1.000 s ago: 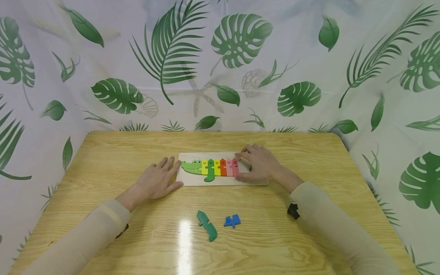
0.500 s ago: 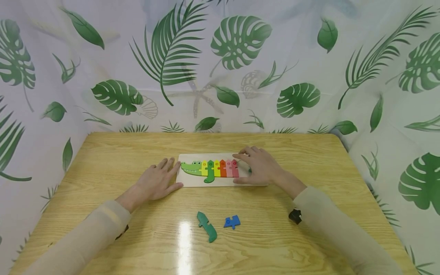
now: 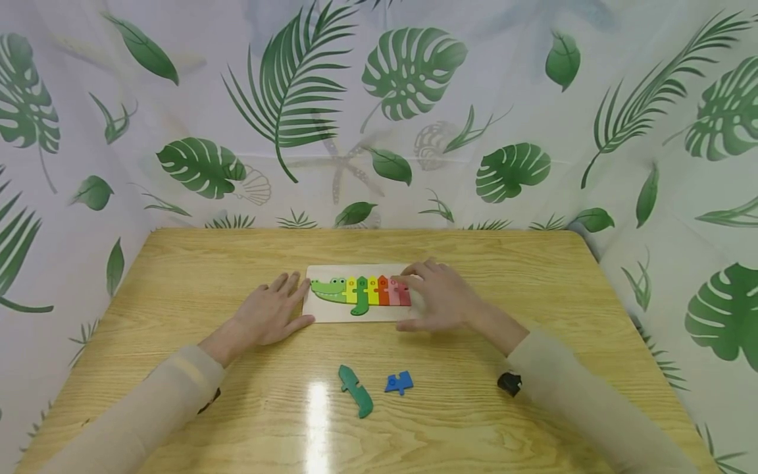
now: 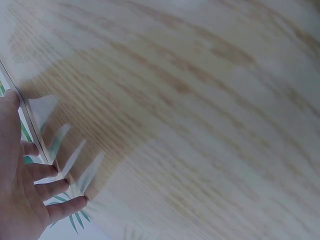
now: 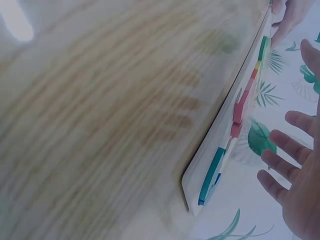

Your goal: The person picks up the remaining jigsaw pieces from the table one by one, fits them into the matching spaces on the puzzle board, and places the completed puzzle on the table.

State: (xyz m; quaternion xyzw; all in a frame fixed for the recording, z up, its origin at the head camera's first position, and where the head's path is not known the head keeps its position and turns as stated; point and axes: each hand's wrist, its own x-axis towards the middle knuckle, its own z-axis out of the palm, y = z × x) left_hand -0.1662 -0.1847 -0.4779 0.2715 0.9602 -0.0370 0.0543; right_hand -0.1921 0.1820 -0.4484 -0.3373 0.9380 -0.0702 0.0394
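Observation:
A pale wooden board (image 3: 324, 313) bears a crocodile puzzle: a light green head (image 3: 329, 290), then yellow, green, orange and pink pieces. My left hand (image 3: 266, 316) rests at the board's left end, fingers extended and thumb apart. Over the board's right part hovers my right hand (image 3: 443, 299), fingers spread with nothing held; it hides that end in the head view. From the right wrist, a teal piece (image 5: 212, 175) and a bit of blue show at that end of the board. A dark green leg piece (image 3: 356, 392) and a blue piece (image 3: 399, 382) lie loose on the table.
The wooden table (image 3: 207, 408) reaches back to a white cloth (image 3: 379, 217) printed with green leaves, which also hangs at both sides. A bright glare streak lies on the tabletop left of the loose pieces.
My right hand has shifted slightly left and toward me over the board, covering more of its right end. The left hand and the loose pieces have stayed put.

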